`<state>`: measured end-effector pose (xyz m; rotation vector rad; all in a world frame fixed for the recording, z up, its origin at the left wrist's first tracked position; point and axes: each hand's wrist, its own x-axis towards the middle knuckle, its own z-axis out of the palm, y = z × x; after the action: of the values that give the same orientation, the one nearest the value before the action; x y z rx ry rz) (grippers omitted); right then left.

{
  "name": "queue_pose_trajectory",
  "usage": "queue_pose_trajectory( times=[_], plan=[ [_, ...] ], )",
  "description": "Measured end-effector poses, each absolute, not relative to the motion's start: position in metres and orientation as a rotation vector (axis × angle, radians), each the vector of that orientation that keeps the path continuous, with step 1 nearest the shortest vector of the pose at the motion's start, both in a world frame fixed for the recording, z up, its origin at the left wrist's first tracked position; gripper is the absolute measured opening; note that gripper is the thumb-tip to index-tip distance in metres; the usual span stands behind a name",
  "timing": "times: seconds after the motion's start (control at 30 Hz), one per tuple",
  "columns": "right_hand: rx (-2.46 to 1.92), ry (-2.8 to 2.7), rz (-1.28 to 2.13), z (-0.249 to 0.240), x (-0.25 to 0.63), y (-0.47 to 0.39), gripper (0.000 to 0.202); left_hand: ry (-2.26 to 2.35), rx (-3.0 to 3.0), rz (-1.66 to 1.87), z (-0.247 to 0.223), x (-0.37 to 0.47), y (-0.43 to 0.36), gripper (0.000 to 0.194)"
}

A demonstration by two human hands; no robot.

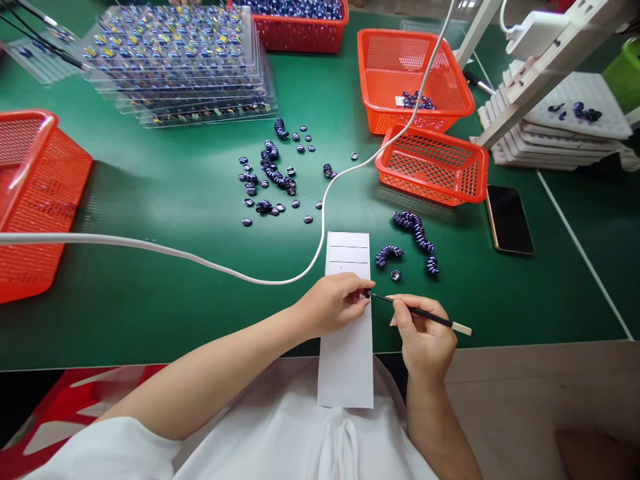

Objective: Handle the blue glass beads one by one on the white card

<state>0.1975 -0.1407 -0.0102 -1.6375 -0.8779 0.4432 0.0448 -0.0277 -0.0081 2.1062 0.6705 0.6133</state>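
Between thumb and fingers, my left hand (pixel 337 303) pinches a small dark piece (pixel 369 293) over a white paper strip (pixel 346 373). A thin black tool with a pale end (pixel 433 316), like a fine brush, is gripped pen-fashion in my right hand (pixel 425 337); its tip meets the small dark piece. The strip has a few ruled lines at its far end and hangs over the table edge. Right of it lie curved rows of dark shiny oval pieces (pixel 414 227) and a single piece (pixel 396 275). More such pieces (pixel 273 175) are scattered farther left.
A white cable (pixel 240 273) crosses the green table. Orange baskets (pixel 433 167) stand at the back right, another (pixel 30 200) at left. Clear trays (pixel 200 113) of shiny pieces are stacked at the back. A phone (pixel 510 220) lies right, near stacked white trays (pixel 555 133).
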Motion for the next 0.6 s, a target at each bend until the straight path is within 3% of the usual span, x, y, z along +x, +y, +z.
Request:
queue_pose_trajectory(
  times=[0.33,0.6],
  plan=[
    [-1.521,-1.065,0.45,-0.02,0.203,-0.144,0.005,0.683,2.095,0.645,-0.009,0.045,-0.029,0.022],
    [-1.393,-1.417,0.31,-0.019,0.206,-0.148,0.031,0.741,2.04,0.664,-0.006,0.046,-0.029,0.022]
  ],
)
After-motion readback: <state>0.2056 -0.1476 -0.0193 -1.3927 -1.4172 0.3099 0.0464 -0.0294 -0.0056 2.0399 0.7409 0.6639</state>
